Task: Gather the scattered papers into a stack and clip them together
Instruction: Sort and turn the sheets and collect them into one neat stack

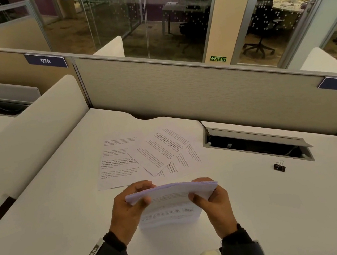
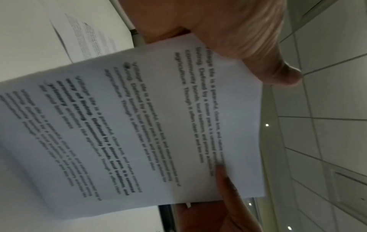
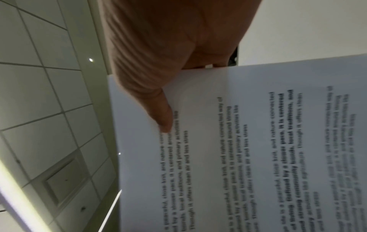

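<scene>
I hold a stack of printed papers (image 1: pixel 170 202) upright on its lower edge on the white desk (image 1: pixel 275 209), near the front middle. My left hand (image 1: pixel 135 196) grips the stack's left top corner and my right hand (image 1: pixel 204 192) grips its right top corner, thumbs on the near face. The wrist views show the printed page (image 2: pixel 151 125) (image 3: pixel 238 149) close up with a thumb (image 2: pixel 278 66) (image 3: pixel 158 113) pressed on it. Several loose sheets (image 1: pixel 145 155) lie overlapping behind the stack. A black binder clip (image 1: pixel 279 167) sits on the desk to the right.
A grey partition (image 1: pixel 178 86) closes the desk's far side. An open cable tray (image 1: pixel 254 142) is set into the desk at the back right. A white side divider (image 1: pixel 31 131) stands on the left.
</scene>
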